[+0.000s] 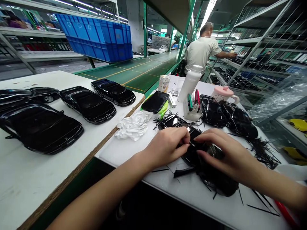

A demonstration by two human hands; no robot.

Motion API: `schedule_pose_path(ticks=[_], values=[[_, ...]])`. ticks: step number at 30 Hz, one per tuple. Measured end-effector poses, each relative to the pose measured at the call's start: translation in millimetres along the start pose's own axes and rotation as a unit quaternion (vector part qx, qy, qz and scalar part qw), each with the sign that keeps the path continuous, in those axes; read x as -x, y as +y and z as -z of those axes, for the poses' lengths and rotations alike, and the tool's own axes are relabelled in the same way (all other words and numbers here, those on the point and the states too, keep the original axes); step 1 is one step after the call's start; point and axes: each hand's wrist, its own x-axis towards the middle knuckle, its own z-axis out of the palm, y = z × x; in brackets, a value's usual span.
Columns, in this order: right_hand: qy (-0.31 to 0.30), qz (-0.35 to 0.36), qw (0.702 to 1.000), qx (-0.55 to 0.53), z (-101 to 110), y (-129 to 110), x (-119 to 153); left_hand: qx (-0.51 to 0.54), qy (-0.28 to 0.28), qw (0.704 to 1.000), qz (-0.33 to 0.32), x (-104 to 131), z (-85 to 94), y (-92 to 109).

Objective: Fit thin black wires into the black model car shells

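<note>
A glossy black model car (219, 182) lies at an angle on the white worktop beneath both hands, which hide its middle. My left hand (169, 145) is closed in a pinch over the car; whatever lies between its fingertips is too small or hidden to name. Above the near half of the car, my right hand (226, 153) curves with thumb and fingers apart; I cannot tell if it touches the body. Beside the car is a black curved piece (184, 172). Thin black strips (263, 153) are scattered around it.
More black model cars (87, 103) stand on the left table. Beyond my hands are crumpled white tissue (134, 125), a phone (155, 102), a white bottle (190, 83), a clear pen holder (192, 112) and a pink-lidded mug (224, 94). A co-worker (200, 52) reaches toward the racks.
</note>
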Motion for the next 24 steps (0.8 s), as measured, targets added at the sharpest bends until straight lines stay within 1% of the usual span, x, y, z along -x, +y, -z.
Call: schedule_pose_path(ticks=[2, 5, 8, 10, 13, 16, 20, 24], values=[[0.004, 0.035, 0.999, 0.026, -9.6, 0.2, -6.5, 0.004, 0.009, 1.000, 0.004, 0.1, 0.0, -0.6], [0.030, 0.065, 0.996, 0.047, -17.6, -0.9, -11.4, 0.012, 0.015, 1.000, 0.008, -0.1, 0.4, -1.4], [0.050, 0.077, 0.994, 0.066, -17.2, -1.7, -10.6, 0.021, 0.010, 1.000, 0.009, -0.3, 1.0, -1.6], [0.051, 0.071, 0.994, 0.060, -14.5, -1.5, -8.8, 0.018, 0.004, 1.000, 0.007, -0.4, 1.2, -1.5], [0.040, 0.055, 0.997, 0.040, -11.3, -0.3, -7.1, 0.010, -0.004, 1.000, -0.006, -0.4, 1.1, -1.6], [0.029, 0.057, 0.998, 0.027, -10.1, 0.9, -6.9, 0.005, -0.003, 1.000, -0.016, -0.8, 0.9, -1.8], [0.010, 0.089, 0.995, 0.050, -8.3, 0.6, -3.1, -0.062, 0.003, 0.998, -0.012, -2.1, 1.2, -0.8], [-0.025, 0.123, 0.987, 0.100, -3.9, -2.1, 5.7, -0.104, -0.025, 0.994, -0.009, -2.6, 2.7, -0.1]])
